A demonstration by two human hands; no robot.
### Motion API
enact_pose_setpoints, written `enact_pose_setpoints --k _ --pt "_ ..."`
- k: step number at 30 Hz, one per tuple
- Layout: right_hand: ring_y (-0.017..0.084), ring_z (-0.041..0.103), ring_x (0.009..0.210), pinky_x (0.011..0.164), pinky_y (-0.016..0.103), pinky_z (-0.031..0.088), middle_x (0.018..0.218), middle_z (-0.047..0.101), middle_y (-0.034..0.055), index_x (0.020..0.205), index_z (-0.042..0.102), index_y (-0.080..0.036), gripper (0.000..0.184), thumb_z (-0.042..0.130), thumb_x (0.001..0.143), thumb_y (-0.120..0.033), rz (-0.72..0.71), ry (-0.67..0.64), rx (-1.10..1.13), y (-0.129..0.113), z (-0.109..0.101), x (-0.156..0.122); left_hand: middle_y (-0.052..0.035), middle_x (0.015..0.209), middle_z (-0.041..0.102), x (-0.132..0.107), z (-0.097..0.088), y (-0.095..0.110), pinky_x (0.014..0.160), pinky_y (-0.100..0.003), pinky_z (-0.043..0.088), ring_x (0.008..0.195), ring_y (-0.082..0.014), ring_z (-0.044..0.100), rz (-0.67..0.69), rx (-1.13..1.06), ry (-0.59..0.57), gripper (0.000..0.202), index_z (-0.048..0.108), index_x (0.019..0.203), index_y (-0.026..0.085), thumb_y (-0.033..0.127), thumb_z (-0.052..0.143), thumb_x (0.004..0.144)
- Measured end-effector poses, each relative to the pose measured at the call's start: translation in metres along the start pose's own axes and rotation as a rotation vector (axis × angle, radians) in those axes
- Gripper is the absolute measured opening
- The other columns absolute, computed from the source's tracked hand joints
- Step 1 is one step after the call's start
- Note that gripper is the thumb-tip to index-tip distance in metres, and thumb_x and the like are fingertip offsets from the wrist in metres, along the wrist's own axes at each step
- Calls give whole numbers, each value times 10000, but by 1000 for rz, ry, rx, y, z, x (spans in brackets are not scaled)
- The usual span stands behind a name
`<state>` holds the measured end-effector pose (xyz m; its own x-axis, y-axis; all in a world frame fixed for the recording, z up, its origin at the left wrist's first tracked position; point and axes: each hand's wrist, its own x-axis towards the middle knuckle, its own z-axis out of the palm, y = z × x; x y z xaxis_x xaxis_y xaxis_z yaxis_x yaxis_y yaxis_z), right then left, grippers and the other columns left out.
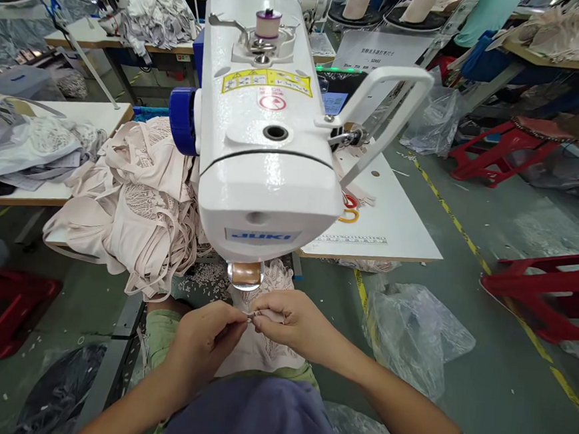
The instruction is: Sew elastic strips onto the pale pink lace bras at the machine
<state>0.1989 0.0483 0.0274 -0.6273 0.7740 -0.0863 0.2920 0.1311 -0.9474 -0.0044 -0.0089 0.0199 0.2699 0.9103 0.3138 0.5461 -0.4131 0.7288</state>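
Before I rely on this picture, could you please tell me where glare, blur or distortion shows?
Head view: glossy highlights on the white sewing machine; head view, right edge: a stretched, soft red stool; head view, lower centre: the fingers look fairly sharp.

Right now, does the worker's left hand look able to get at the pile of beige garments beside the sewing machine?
Probably yes: the pile lies near the left hand, on that side, with nothing visible between. First, though, it would likely have to release the beige fabric.
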Motion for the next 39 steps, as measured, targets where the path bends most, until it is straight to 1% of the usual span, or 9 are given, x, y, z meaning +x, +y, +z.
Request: enact_pose_setpoints --k 7,10,13,18,25,28,32,36,39 --pt "138 650 795 717 229 431 858 724 -10 926 737 -221 147 609 861 -194 -4 -53 -42 2 -3 -2 8 779 683 1 0 0 597 -184 457 655 -105 644 -60 11 -21 92 647 982 203 184 563 951" --pt "135 640 768 683 231 414 835 717 -10 924 739 -220 128 619 880 -228 5 -73 -84 2 -5 -3 -9 880 709 5 -1 -3 646 -206 475 752 -130 674 -67 59 -136 190 624 1138 215 225 505 990" --pt "137 649 782 688 229 420 852 729 -11 944 736 -221 115 638 889 -243 23 -77 -84 2 -3 -3 -1 772 672 7 -1 -7 578 -239 425 677 -151 648 -41 203 -250 235 647 984 212 270 424 1027" --pt "145 642 801 697 237 437 850 710 20 924 717 -211 112 610 927 -242 -148 100 -202 6 6 -5 -4 682 587 4 5 -7 515 -278 338 563 -170 562 73 480 -136 307 588 851 202 272 353 1036" --pt "131 549 661 594 240 365 698 601 0 808 685 -201 126 584 881 -215 -246 183 -348 -6 -8 17 37 691 656 17 1 -7 516 -221 390 578 -121 626 -69 286 -17 169 592 933 213 290 463 1010" --pt "126 526 621 562 247 323 667 600 -2 694 666 -193 169 585 843 -186 -137 125 -398 -15 -21 39 30 682 657 24 -5 -24 538 -237 394 578 -134 621 156 477 108 116 592 1071 205 218 518 983" --pt "126 445 534 526 272 275 563 548 -4 628 635 -199 250 555 864 -214 -112 81 -469 -25 -30 52 -15 806 698 28 -13 -47 610 -260 427 655 -149 631 506 679 114 347 550 1247 195 66 539 924" --pt "106 342 463 494 275 232 472 423 -30 550 562 -199 325 541 872 -225 -106 65 -539 -29 -32 51 -16 771 659 29 -16 -54 584 -272 413 641 -159 598 549 749 65 370 525 1287 166 81 527 926" --pt "141 500 582 551 271 335 653 600 11 713 662 -197 222 550 900 -240 -155 134 -584 -21 -27 46 32 621 550 30 -15 -47 491 -279 313 517 -149 502 511 818 19 349 515 1283 164 99 480 942"
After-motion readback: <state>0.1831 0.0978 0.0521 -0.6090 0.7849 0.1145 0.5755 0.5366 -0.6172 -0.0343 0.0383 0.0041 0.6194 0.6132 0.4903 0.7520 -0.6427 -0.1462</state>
